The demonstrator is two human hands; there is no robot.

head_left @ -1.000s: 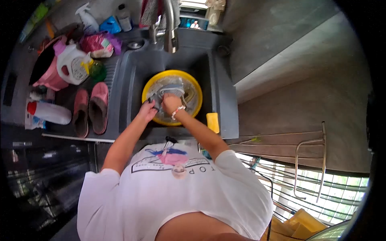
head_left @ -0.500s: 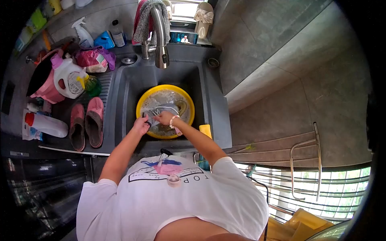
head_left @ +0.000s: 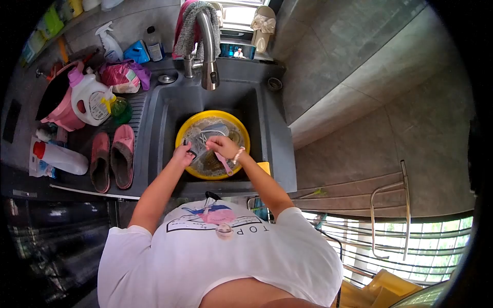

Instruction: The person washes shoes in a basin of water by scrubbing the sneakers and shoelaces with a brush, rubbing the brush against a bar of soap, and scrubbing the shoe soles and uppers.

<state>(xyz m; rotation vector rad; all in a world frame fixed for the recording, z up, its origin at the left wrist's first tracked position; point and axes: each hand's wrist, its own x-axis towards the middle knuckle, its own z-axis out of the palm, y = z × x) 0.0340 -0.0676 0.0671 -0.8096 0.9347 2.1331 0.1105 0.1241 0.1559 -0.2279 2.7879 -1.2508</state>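
Note:
A yellow basin (head_left: pixel 246 134) of sudsy water stands in the dark sink (head_left: pixel 169 110). In it lies a grey shoe (head_left: pixel 218 131) with pale laces, partly under water. My left hand (head_left: pixel 184 154) is closed on a dark edge of the shoe at the basin's left side. Over the middle of the basin my right hand (head_left: pixel 221 146) is closed, fingertips pinched near the laces. A pink brush handle (head_left: pixel 224 164) shows just below that hand; its other end is hidden.
Pink slippers (head_left: pixel 122 156), a white bottle with a red cap (head_left: pixel 61 158) and a detergent jug (head_left: pixel 92 102) stand left of the sink. The faucet (head_left: pixel 209 69) hangs above its back. A yellow block (head_left: pixel 264 168) lies on the right rim.
The view has shifted, so the sink sits lower than in the first frame. My right hand has moved from the shoe's top toward its laces, and the pink handle now shows more fully.

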